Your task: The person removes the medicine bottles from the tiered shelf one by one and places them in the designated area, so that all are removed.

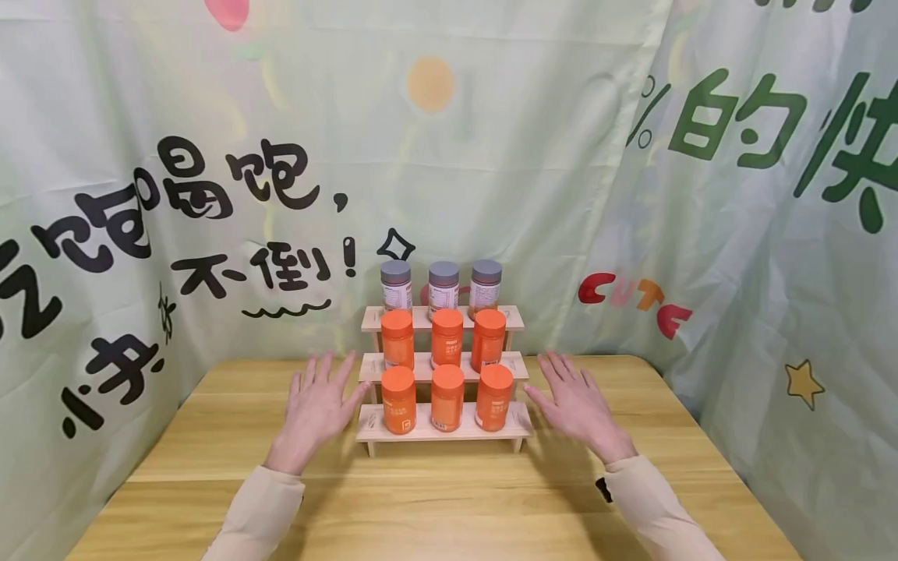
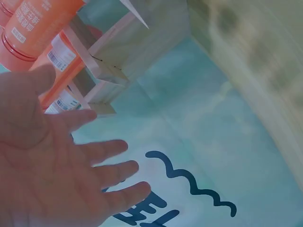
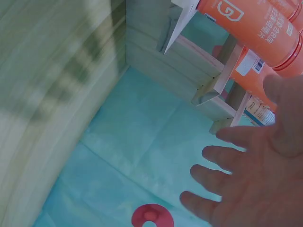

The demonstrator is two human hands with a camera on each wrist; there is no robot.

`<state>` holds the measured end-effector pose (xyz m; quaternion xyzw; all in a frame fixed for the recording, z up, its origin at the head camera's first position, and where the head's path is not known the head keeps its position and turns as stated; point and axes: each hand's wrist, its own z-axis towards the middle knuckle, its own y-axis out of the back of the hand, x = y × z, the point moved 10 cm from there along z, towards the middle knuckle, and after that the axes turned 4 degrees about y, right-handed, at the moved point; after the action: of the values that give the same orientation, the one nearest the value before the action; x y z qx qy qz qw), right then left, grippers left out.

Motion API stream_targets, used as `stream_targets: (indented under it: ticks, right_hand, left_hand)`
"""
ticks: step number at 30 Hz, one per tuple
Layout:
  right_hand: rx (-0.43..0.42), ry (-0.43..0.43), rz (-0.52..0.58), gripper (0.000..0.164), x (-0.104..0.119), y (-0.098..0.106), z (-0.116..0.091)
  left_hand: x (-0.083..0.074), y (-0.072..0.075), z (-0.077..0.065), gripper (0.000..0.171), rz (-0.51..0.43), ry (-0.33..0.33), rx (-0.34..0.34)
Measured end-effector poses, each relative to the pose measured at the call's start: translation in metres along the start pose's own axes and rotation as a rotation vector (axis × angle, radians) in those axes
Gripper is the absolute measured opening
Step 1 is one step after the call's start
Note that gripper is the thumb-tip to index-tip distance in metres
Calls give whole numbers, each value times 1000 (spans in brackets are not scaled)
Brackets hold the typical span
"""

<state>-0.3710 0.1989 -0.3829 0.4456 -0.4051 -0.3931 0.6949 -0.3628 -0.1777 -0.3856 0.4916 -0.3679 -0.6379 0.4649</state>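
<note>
A three-step wooden rack (image 1: 449, 433) stands on the table with rows of bottles on it. Orange bottles, such as the front middle one (image 1: 447, 399), fill the lower two steps. On the top step are three bottles with grey-purple lids, among them the middle one (image 1: 443, 288). My left hand (image 1: 316, 409) is spread flat beside the rack's left side, palm down, holding nothing. Mirroring it on the right, my right hand (image 1: 575, 405) has its fingers straight and spread, also holding nothing. Both wrist views show the bare palms, the left (image 2: 52, 156) and the right (image 3: 265, 161), near the orange bottles.
The wooden table (image 1: 449, 506) extends in front of the rack and to both sides. A pale green curtain (image 1: 519, 156) with printed lettering hangs behind and along both sides. A small black object (image 1: 603, 489) shows at the right cuff.
</note>
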Motion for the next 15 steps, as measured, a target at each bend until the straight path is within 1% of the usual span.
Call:
stream_targets:
  ticks: [3,4,6,9,12,15]
  right_hand:
    - [-86,21,47,65,2,7,2]
    - [-112,26,70,62,3,9,3]
    - [-147,21,136,56,2,12,3]
    - [-169,-14,260,47,-2,11,2]
    - [-167,-62,429,40,-7,4,2]
    - [-129,-119,584,34,-13,-8,1]
  left_hand:
    - [0,9,1,65,7,-2,-81]
    - [-1,13,1,64,-1,-2,-110]
    - [1,19,3,61,-44,13,-142]
    - [7,23,7,59,-181,63,-139]
    - [13,24,14,53,-346,103,-116]
    - [15,28,21,45,-497,101,-115]
